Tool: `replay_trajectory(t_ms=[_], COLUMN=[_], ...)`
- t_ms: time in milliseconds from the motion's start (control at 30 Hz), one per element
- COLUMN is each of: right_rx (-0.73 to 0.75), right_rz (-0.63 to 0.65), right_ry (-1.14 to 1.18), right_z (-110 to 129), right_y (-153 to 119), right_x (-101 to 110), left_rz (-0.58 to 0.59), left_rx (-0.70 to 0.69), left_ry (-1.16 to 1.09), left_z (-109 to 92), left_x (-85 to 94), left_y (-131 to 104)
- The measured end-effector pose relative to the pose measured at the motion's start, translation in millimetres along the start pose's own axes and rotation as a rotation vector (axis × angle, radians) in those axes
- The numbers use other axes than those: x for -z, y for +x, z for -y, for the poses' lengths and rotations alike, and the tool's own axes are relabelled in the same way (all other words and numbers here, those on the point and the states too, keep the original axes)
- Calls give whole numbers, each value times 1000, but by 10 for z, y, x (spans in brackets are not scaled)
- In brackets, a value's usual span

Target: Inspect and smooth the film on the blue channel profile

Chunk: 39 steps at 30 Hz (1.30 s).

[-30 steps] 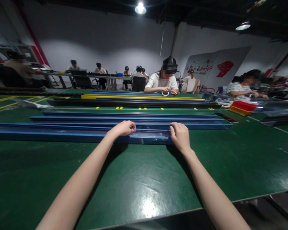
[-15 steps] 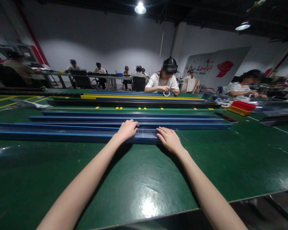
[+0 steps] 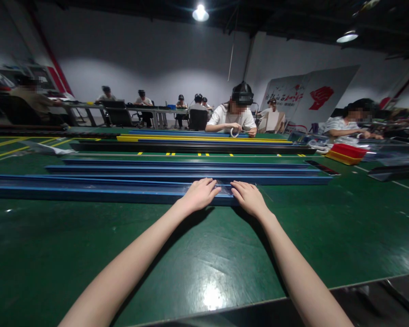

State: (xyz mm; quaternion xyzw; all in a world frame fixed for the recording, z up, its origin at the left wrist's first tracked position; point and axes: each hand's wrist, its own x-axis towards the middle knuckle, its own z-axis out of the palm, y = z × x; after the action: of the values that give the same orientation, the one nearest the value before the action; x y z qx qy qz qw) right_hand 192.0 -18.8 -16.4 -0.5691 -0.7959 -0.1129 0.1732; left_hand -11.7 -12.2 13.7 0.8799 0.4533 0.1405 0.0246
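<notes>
A long blue channel-shaped strip (image 3: 98,188) lies across the near part of the green table, its right end under my hands. My left hand (image 3: 201,194) rests on it, fingers stretched over the channel and thumb apart. Just to the right, my right hand (image 3: 248,197) lies on the end of the same strip with its fingers extended. A piece of clear plastic film (image 3: 224,187) shows in the gap between the hands and sticks out past the right one. The undersides of both hands are hidden.
Behind lie more blue strips (image 3: 177,169), a black strip (image 3: 197,148) and a yellow strip (image 3: 204,138). A phone (image 3: 322,168) and a red tray (image 3: 346,153) are at right. Across the table a person (image 3: 236,116) holds a white ring-shaped roll (image 3: 234,132).
My left hand has slid right along the blue strip, closer to my right hand. The right hand has barely moved, and the view has shifted slightly.
</notes>
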Motion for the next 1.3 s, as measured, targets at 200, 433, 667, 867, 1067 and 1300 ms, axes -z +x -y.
replay_trajectory(t_ms=[200,433,667,867,1067,1300], right_rx=[-28,-7,-100,-170,-27,38], right_rz=[24,31,52,2,-62,3], right_ry=[28,29,29,-29,-82,-62], right_z=[-64,-96,-258,-320,21,187], right_y=[-11,-22,-67,-114,-43,-12], right_x=[34,48,136,162,80,21], left_rz=[46,38,25,41,27,20], left_rx=[-45,-98,-71,5,5,-6], left_ry=[65,59,52,83,93,105], left_z=[106,162,185,204,156,154], left_x=[-143,-122,-73,-94,-152,-167], left_y=[-33,-31,-30,-45,-24,-23])
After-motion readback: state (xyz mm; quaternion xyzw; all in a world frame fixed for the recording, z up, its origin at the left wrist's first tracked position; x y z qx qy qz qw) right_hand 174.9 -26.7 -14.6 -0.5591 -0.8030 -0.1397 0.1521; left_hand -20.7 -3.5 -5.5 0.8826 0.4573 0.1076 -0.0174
